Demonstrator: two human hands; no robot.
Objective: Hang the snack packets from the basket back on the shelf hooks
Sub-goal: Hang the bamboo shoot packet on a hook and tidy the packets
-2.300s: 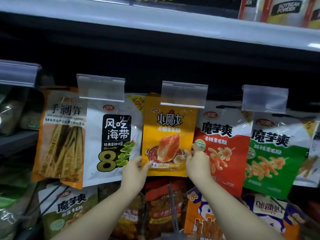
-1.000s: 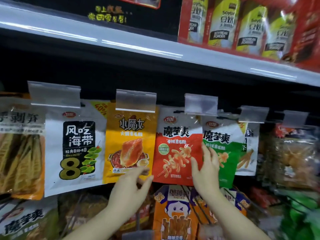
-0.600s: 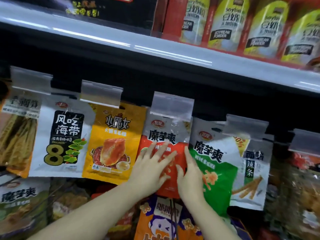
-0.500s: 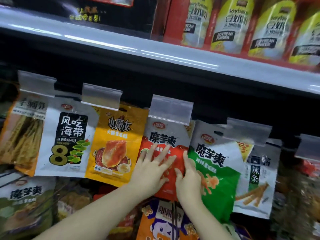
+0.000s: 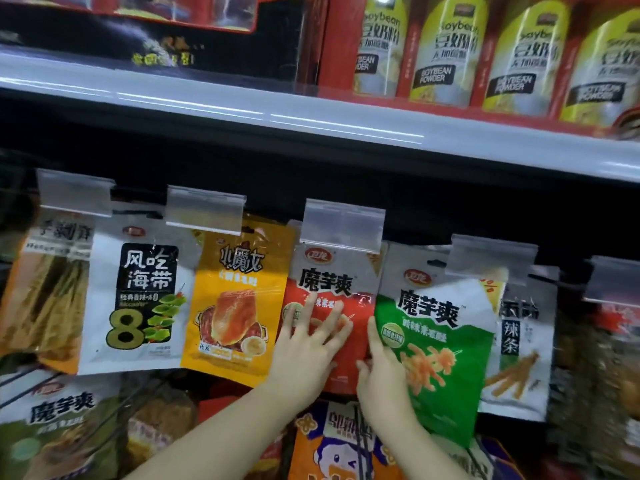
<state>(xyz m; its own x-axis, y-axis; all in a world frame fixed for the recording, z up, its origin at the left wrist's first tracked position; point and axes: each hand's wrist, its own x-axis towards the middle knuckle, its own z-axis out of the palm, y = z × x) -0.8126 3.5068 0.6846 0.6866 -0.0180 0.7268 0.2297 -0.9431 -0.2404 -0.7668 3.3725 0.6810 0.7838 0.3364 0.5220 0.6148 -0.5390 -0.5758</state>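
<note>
Red konjac snack packet hangs on its shelf hook under a clear price-tag holder, between the yellow packet and the green konjac packet.

Head view, sole cam:
- Left hand: fingers spread and straight, flat against the red packet's front. Presses, no grip.
- Right hand: at the seam betw. red and green packets, thumb up along the red packet's right edge. Other fingers seem to go behind the green packet's left edge; can't confirm whether they pinch it.
- Green packet sits tilted, lower end swung toward cam, upper corner tucked behind the next tag holder. Hook hole and hook wire hidden by holders for both packets, so seating not verifiable.
- Basket not in view.
- Shelf rail above carries soybean powder bags. Lower row of packets, incl. orange cartoon packet, hangs right under the hands.

Risks, as judged:
1. Flat push on red packet could slide the stack back unevenly or tear the hang hole if it snags on the wire.
2. Pulling the right hand out carelessly could drag the green packet fwd. off its hook; the tilt suggests it hangs loose.
3. Forearms near the lower row; a drop of the wrists could knock those packets.
4. Frame is motion-blurred, so fine contact is uncertain.
</note>
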